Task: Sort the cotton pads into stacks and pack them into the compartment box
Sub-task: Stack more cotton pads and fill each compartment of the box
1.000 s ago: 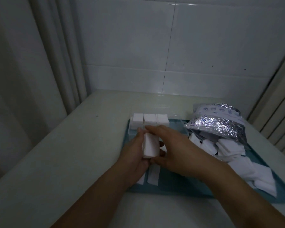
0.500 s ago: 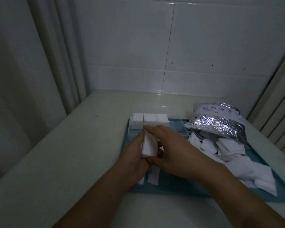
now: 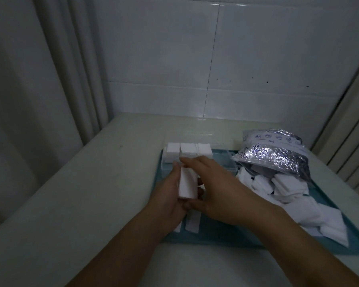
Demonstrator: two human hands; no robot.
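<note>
A white stack of cotton pads (image 3: 42,184) stands on edge between both hands above the teal tray (image 3: 216,237). My left hand (image 3: 168,195) cups it from the left and below; my right hand (image 3: 214,187) grips it from the right, fingers over its top. Just beyond lies the clear compartment box (image 3: 222,160), whose far-left compartments hold three stacks of pads (image 3: 188,151). A heap of loose pads (image 3: 288,195) spreads over the tray's right side. Two flat pads (image 3: 193,223) lie under my left wrist.
A crinkled silver foil bag (image 3: 276,154) lies open at the tray's far right, over the loose pads. The tray sits on a pale counter (image 3: 81,193) against a white tiled wall. A curtain hangs at the left, a door frame at the right.
Both hands have carried the stack slightly forward and up toward the compartment box; the hold on it is the same.
</note>
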